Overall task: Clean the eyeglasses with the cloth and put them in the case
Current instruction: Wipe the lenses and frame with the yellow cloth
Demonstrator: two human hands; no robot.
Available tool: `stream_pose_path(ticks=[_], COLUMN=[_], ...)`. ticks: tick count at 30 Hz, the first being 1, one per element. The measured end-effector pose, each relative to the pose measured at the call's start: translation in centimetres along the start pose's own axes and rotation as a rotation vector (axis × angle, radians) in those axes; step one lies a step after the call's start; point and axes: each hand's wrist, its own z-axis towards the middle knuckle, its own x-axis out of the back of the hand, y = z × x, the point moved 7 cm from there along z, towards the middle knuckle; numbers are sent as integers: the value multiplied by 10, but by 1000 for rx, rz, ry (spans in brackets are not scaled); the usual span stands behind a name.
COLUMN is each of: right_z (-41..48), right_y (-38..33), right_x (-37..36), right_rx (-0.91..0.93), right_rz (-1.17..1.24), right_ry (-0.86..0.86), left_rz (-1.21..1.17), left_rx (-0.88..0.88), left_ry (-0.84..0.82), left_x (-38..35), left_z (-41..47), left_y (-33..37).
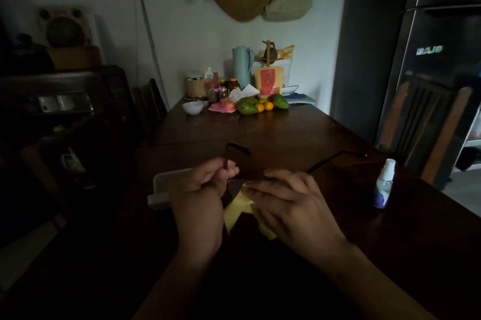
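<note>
Dim light falls on our dark wooden table (286, 132), with fruit and jars far back against the wall. At the left lies the pale case (164, 181), partly hidden behind our left hand (200, 189), which pinches the left end of the eyeglasses (227, 155) between thumb and curled fingers. The glasses are held above the table, temples unfolded and pointing away. Below them hangs the yellow cloth (238, 209), pinched against the right lens by our right hand (289, 200). Further right stands a small spray bottle (384, 184). We judge the wiping is under way; folding the temples and laying the glasses in the case are not yet done.
</note>
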Motion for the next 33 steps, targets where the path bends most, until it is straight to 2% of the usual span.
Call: stream_pose_path(ticks=[10,13,19,28,33], right_z=[-3,-2,-3,-2,-2], right_y=[-1,4,-3,7,9], right_x=[6,7,3,1,2], right_rx=[53,-1,43,-87,-94], right_rz=[43,10,68,163,72], right_ry=[28,43,-5,5,-9], left_rz=[49,72,-10,26,30], left_rx=[-39,-79,-48,-64,-68], left_ry=[-7,-11,-26,-30,-15], left_x=[-1,0,-3,-4,-3], left_z=[-3,-4,-3,-4,-5], left_y=[6,11,6,5,5])
